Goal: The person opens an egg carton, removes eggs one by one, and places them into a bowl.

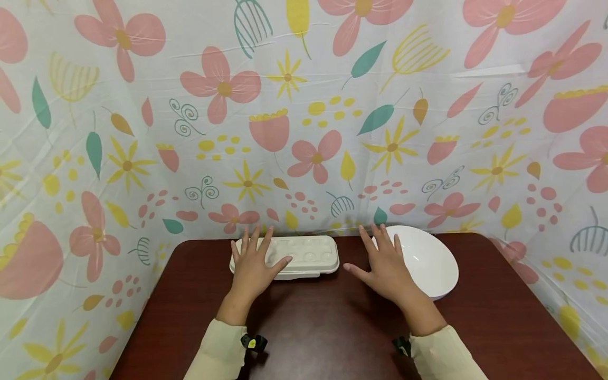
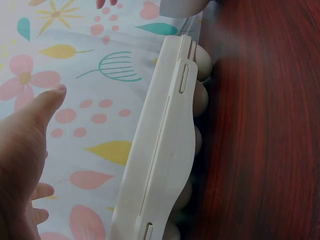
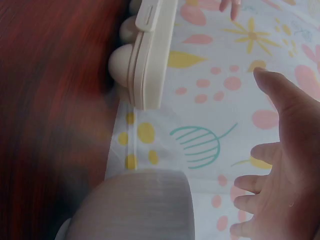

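A cream lidded egg box (image 1: 311, 253) sits at the back of the table, its rounded cups showing beneath the lid and clasp in the left wrist view, where the box (image 2: 165, 145) appears side-on. My left hand (image 1: 252, 269) is spread over the box's left part, fingers straight, holding nothing; whether it touches the lid I cannot tell. To the right stands a white bowl (image 1: 429, 261), also partly seen in the right wrist view as a pale curved wall (image 3: 145, 205). My right hand (image 1: 387, 266) is spread with straight fingers in front of the bowl's left rim, gripping nothing.
The dark red-brown table (image 1: 323, 327) has rounded back corners. A white cloth (image 1: 313, 116) with printed flowers and leaves hangs close behind it and along both sides. Black straps (image 1: 254, 343) circle both wrists at the sleeve cuffs.
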The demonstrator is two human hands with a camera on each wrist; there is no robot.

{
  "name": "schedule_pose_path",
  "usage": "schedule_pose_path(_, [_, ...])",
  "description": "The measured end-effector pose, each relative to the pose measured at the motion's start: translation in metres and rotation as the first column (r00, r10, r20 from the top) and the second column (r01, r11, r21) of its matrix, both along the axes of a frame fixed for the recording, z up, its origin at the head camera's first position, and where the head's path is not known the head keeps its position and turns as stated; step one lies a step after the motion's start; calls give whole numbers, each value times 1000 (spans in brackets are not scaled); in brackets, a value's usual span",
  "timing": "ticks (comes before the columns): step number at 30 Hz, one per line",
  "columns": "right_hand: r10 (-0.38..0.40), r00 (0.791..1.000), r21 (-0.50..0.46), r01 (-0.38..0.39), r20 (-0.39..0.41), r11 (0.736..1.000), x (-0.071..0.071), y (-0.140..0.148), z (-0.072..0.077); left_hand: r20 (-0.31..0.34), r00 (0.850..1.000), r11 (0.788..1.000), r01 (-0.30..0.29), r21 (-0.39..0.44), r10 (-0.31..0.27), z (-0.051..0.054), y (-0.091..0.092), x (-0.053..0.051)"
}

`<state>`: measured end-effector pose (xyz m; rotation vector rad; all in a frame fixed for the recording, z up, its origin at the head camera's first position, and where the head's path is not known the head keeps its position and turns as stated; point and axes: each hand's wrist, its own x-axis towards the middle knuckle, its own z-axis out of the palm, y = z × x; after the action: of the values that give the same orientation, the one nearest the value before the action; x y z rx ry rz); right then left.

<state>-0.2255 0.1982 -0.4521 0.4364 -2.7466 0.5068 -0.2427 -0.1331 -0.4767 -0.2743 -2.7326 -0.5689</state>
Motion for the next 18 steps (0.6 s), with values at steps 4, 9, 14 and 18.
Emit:
schedule_pose_path(4, [40,999,-10,-40,1,999,0,-6,-3,13,1000,999,5,34,-5,-1,-3,1])
schedule_pose_path(9, [82,997,4,-82,-13,997,1,-14,-7,-6,1000,998,23,63,-23,-3,-7,3])
schedule_pose_path(14, [125,991,18,-124,-47,992,4,-26,-8,-16,999,998,45,43,-45,-8,-12,5])
schedule_pose_path(18, [153,987,27,-152,-55,988,6,-34,-8,-17,998,998,56,22,-56,-12,-17,7])
